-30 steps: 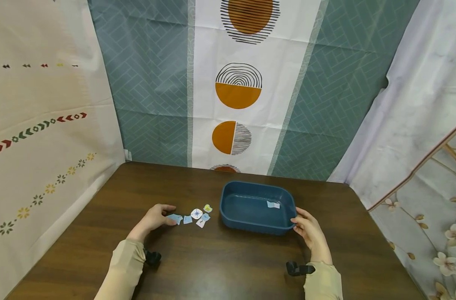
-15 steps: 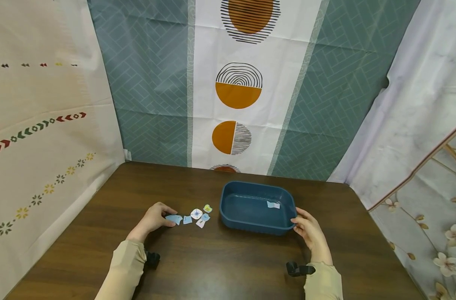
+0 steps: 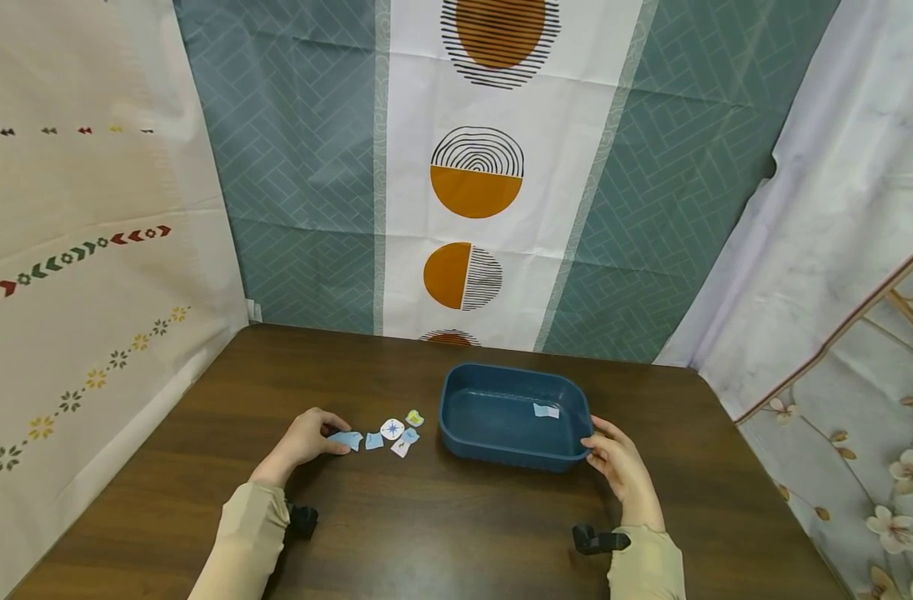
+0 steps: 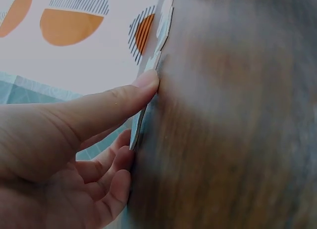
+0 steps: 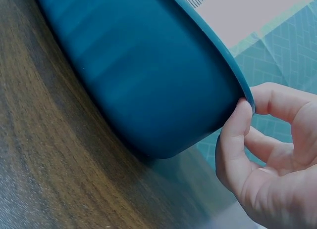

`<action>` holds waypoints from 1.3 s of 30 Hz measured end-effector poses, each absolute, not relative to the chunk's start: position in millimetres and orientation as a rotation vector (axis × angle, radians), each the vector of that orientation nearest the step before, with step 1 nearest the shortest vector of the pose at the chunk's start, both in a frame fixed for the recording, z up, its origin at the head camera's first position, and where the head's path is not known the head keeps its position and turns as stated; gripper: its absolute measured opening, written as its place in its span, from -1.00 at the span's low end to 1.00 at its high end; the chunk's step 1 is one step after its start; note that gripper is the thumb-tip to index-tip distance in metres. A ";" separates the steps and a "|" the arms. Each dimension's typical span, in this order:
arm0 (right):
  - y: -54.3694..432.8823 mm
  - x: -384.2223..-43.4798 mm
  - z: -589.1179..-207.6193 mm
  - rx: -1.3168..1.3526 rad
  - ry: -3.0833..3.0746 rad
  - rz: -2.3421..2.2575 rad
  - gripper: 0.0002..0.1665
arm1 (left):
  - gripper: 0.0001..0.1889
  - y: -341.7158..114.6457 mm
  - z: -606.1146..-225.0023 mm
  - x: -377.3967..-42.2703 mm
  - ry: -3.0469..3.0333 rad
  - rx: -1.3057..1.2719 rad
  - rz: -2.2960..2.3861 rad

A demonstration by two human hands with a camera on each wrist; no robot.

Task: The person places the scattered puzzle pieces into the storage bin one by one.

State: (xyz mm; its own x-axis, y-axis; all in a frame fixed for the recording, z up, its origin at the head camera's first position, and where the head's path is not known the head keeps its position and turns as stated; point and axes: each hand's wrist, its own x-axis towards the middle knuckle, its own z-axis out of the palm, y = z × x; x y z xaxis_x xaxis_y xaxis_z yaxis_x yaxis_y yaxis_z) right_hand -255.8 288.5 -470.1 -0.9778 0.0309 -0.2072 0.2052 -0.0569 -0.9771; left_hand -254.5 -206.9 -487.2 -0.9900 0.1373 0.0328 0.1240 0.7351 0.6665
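Note:
My left hand rests low on the table at the left. Its thumb and fingers hold opposite edges of a thin, flat light-blue piece; the left wrist view shows the thumb against its near edge. A small blue piece, a round compass-rose piece, a yellow-green piece and a white-and-blue piece lie just to the right. My right hand pinches the rim of a dark blue rectangular bin at its right end. Inside the bin lies a pale blue-and-white piece.
Everything sits on a dark brown wooden table. Hanging patterned cloths border it at the back, left and right. A black wrist strap camera sits on the right wrist, with another on the left.
My left hand stays at the light-blue piece, its fingers shifting only very slightly. The right hand and the bin have not visibly moved.

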 end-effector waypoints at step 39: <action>287.8 -254.3 -467.1 0.269 2.062 -2.175 -0.23 | -0.48 -219.4 -496.6 -258.5 2.518 -0.052 1.820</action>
